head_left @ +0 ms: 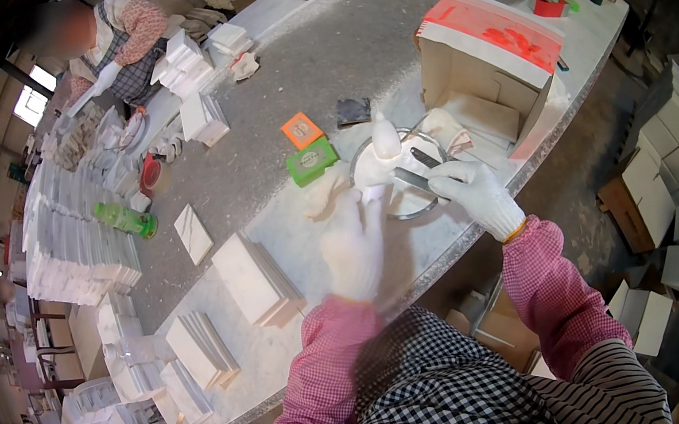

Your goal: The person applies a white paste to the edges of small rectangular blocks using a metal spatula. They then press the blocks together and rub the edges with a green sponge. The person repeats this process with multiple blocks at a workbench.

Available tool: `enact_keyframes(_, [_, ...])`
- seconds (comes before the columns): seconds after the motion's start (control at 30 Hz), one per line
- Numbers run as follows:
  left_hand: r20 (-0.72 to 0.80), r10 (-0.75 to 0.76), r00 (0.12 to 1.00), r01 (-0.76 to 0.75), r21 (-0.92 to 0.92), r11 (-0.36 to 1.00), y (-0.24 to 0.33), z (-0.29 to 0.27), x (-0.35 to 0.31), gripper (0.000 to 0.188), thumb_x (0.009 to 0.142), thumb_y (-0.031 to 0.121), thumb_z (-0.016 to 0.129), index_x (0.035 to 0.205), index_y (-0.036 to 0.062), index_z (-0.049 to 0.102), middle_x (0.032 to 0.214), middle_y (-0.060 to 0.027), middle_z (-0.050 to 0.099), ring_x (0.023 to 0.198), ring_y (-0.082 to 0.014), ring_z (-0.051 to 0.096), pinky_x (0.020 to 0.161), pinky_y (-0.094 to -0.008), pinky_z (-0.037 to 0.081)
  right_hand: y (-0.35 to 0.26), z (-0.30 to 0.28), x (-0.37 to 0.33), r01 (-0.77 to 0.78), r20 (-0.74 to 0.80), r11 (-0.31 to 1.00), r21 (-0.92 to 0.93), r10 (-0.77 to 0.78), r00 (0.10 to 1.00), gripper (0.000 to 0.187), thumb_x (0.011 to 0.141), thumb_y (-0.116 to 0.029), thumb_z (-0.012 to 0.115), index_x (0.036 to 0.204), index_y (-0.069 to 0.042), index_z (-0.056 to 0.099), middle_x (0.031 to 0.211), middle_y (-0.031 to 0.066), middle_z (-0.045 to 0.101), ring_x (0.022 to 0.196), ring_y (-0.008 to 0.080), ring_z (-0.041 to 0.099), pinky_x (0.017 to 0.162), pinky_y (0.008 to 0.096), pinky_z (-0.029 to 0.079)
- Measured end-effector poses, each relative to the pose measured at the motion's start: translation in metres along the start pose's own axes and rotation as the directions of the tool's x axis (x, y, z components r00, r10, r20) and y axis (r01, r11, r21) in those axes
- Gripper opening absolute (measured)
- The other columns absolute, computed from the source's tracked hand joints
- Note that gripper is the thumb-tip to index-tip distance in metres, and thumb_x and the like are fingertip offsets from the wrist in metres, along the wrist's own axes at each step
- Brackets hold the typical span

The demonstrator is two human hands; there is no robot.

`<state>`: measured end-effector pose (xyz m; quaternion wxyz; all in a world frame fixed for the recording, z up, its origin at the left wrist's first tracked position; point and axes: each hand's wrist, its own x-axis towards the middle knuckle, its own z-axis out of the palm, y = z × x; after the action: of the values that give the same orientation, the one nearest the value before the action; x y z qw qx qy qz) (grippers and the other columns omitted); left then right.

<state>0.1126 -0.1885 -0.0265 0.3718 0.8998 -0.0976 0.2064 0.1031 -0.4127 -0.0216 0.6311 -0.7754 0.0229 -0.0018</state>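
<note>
A round metal bowl (408, 215) of white paste stands on the table in front of me. A white squeeze bottle (385, 134) with a pointed tip rises from it. My right hand (477, 196), in a white knit glove, is closed at the bowl's right rim. Two dark flat blades (412, 179), like putty knives, reach from its fingers over the paste. My left hand (352, 250), also gloved, is at the bowl's lower left side. Motion blurs its fingers, and a small pale thing (372, 193) by its fingertips cannot be made out.
Green (312, 162) and orange (302, 130) boxes lie beyond the bowl, beside a dark square pad (354, 111). An open carton (482, 98) stands right. White marble-like tiles (253, 277) stack at left, near a green bottle (125, 219). A co-worker (119, 51) stands far left.
</note>
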Motion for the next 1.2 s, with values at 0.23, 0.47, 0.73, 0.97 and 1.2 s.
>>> enact_keyframes(0.23, [-0.001, -0.015, 1.0, 0.015, -0.003, 1.0, 0.001, 0.001, 0.0, 0.024, 0.096, 0.026, 0.076, 0.107, 0.0073, 0.066, 0.083, -0.0197, 0.07, 0.076, -0.0381, 0.07, 0.067, -0.046, 0.054, -0.028, 0.004, -0.008, 0.027, 0.07, 1.0, 0.011, -0.028, 0.997, 0.028, 0.096, -0.019, 0.068, 0.111, 0.003, 0.076, 0.096, 0.0085, 0.076, 0.085, 0.0126, 0.068, 0.077, 0.0292, 0.054])
enact_keyframes(0.47, [0.017, 0.016, 1.0, -0.017, 0.018, 1.0, -0.003, 0.0, -0.001, 0.026, 0.095, 0.024, 0.076, 0.11, 0.007, 0.065, 0.085, -0.0193, 0.07, 0.077, -0.0386, 0.07, 0.068, -0.0465, 0.054, -0.03, 0.016, -0.013, 0.149, 0.022, 0.984, -0.098, -0.148, 0.989, 0.026, 0.097, -0.02, 0.068, 0.113, -0.002, 0.076, 0.097, 0.0141, 0.077, 0.086, 0.0235, 0.074, 0.077, 0.0339, 0.056])
enact_keyframes(0.73, [0.02, 0.019, 1.0, -0.019, -0.01, 1.0, -0.001, -0.001, -0.001, 0.027, 0.094, 0.024, 0.076, 0.111, 0.0072, 0.064, 0.084, -0.0189, 0.069, 0.076, -0.0387, 0.07, 0.066, -0.0466, 0.054, -0.038, 0.015, -0.015, 0.213, 0.026, 0.95, -0.227, -0.212, 0.977, 0.026, 0.097, -0.015, 0.068, 0.113, 0.003, 0.074, 0.106, 0.0159, 0.077, 0.093, 0.0241, 0.073, 0.085, 0.0337, 0.056])
enact_keyframes(0.97, [0.039, -0.01, 0.999, 0.01, -0.009, 1.0, -0.003, 0.0, -0.001, 0.027, 0.095, 0.026, 0.076, 0.111, 0.0077, 0.064, 0.083, -0.0192, 0.069, 0.076, -0.0392, 0.07, 0.066, -0.0469, 0.054, -0.044, 0.014, -0.016, 0.192, 0.046, 0.952, -0.237, -0.187, 0.981, 0.026, 0.097, -0.018, 0.068, 0.114, 0.0, 0.075, 0.106, 0.0163, 0.077, 0.093, 0.0265, 0.074, 0.084, 0.035, 0.056])
enact_keyframes(1.2, [0.142, -0.09, 0.986, 0.095, -0.028, 0.995, 0.004, -0.004, 0.008, 0.022, 0.099, 0.027, 0.07, 0.108, 0.0075, 0.066, 0.086, -0.0223, 0.069, 0.078, -0.0396, 0.069, 0.07, -0.0455, 0.054, -0.004, 0.01, -0.004, 0.219, -0.127, 0.92, -0.326, -0.273, 0.954, 0.029, 0.097, -0.024, 0.07, 0.119, -0.006, 0.075, 0.103, 0.0169, 0.075, 0.09, 0.0313, 0.074, 0.079, 0.0367, 0.056])
